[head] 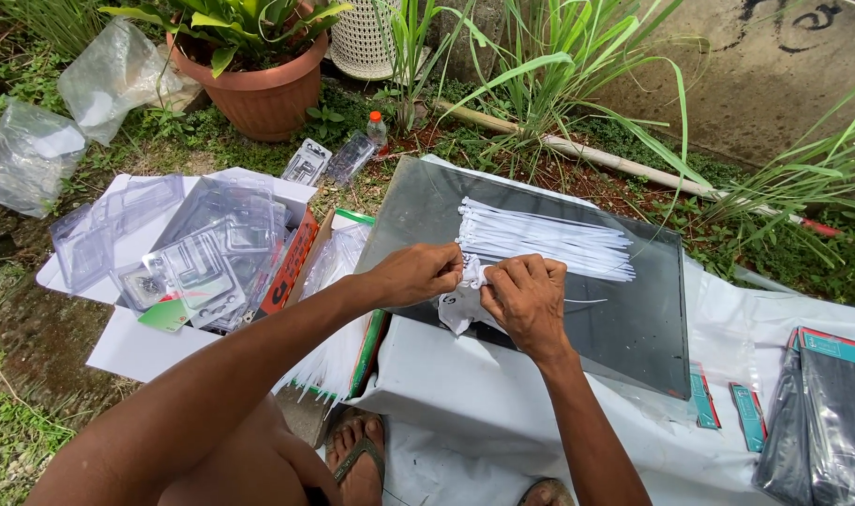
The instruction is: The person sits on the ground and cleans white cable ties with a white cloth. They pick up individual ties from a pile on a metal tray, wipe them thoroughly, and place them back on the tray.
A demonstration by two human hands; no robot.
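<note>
Both my left hand (416, 274) and right hand (526, 298) pinch heads of white plastic cable ties (540, 245) on the dark glass sheet (634, 328); a loose grip could scatter the bundle.

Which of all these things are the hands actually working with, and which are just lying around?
In use:
- left hand and right hand, both pinching a small bundle of white cable ties
- loose white cable ties fanned beside them
- dark glass sheet underneath

Lying about:
- clear plastic blister packs in a box
- terracotta plant pot
- dark sleeves
- small bottle
</note>
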